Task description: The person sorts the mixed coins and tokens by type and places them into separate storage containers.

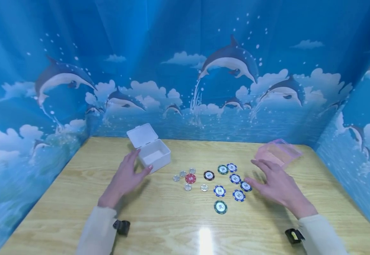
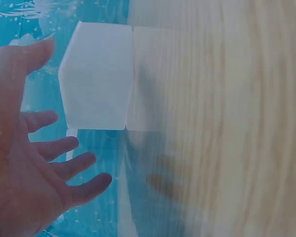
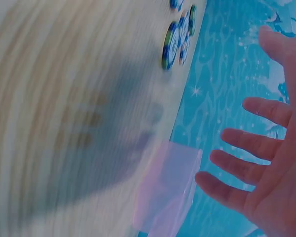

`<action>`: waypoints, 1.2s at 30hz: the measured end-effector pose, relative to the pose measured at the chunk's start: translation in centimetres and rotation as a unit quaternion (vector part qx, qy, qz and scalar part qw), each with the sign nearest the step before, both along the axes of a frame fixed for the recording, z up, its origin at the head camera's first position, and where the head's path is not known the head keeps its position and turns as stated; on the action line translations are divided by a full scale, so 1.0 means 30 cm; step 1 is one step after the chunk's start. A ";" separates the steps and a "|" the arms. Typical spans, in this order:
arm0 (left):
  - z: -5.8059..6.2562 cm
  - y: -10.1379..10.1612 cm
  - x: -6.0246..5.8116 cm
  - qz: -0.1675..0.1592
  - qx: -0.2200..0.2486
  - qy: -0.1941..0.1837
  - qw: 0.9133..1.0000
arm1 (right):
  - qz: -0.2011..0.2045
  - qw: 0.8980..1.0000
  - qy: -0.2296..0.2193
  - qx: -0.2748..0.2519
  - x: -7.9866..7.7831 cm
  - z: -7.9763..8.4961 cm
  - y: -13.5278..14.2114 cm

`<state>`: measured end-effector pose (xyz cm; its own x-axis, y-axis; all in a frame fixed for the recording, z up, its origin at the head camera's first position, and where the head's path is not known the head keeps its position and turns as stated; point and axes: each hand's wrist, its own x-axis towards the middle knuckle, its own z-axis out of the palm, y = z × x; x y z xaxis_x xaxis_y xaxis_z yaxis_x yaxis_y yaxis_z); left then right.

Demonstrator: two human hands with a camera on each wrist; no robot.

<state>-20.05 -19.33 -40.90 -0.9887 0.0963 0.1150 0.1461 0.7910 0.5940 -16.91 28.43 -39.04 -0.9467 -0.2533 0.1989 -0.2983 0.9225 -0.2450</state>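
My left hand (image 1: 129, 179), fingers spread, is beside a white plastic box (image 1: 159, 162) whose lid (image 1: 142, 135) is raised. In the left wrist view a gap shows between the fingers and the box (image 2: 97, 76). My right hand (image 1: 277, 186) hovers with parted fingers, holding nothing, between blue poker chips (image 1: 246, 186) and a translucent pink box (image 1: 272, 153). The other chips lie flat: a red one (image 1: 190, 178), a black one (image 1: 209, 175), two green ones (image 1: 220, 207) and more blue ones (image 1: 220, 191). Several small clear discs (image 1: 188, 187) lie around the red chip.
The wooden table (image 1: 159, 219) meets a blue dolphin-print curtain (image 1: 172, 71) at its back edge, and the curtain also rises at both sides. Small black devices (image 1: 122, 227) are strapped at both wrists. A bright light reflection is on the front of the table.
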 end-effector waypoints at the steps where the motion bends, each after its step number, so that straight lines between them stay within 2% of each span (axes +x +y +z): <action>1: -0.004 -0.003 -0.005 -0.001 0.014 -0.002 1.000 | 0.002 1.000 -0.003 -0.002 0.001 -0.002 -0.011; 5: -0.016 -0.017 -0.019 0.005 0.053 -0.032 0.998 | 0.009 1.000 -0.016 -0.017 0.005 -0.013 -0.054; 9: -0.018 -0.030 -0.032 0.010 0.072 -0.059 0.996 | 0.034 0.999 -0.021 -0.027 0.002 -0.023 -0.097; 16: -0.019 -0.040 -0.062 0.013 0.113 -0.069 0.991 | 0.074 0.996 -0.042 -0.032 -0.006 -0.038 -0.167; 21: -0.023 -0.025 -0.089 0.006 0.124 -0.075 0.989 | 0.102 0.992 -0.049 -0.048 -0.022 -0.041 -0.220; 26: -0.023 -0.008 -0.098 0.001 0.166 -0.098 0.981 | 0.126 0.987 -0.077 -0.059 -0.039 -0.045 -0.270; 33: -0.022 0.014 -0.098 -0.029 0.183 -0.119 0.976 | 0.164 0.974 -0.126 -0.092 -0.067 -0.054 -0.321; 36: -0.019 0.024 -0.095 -0.050 0.190 -0.126 0.972 | 0.163 0.972 -0.141 -0.098 -0.082 -0.063 -0.338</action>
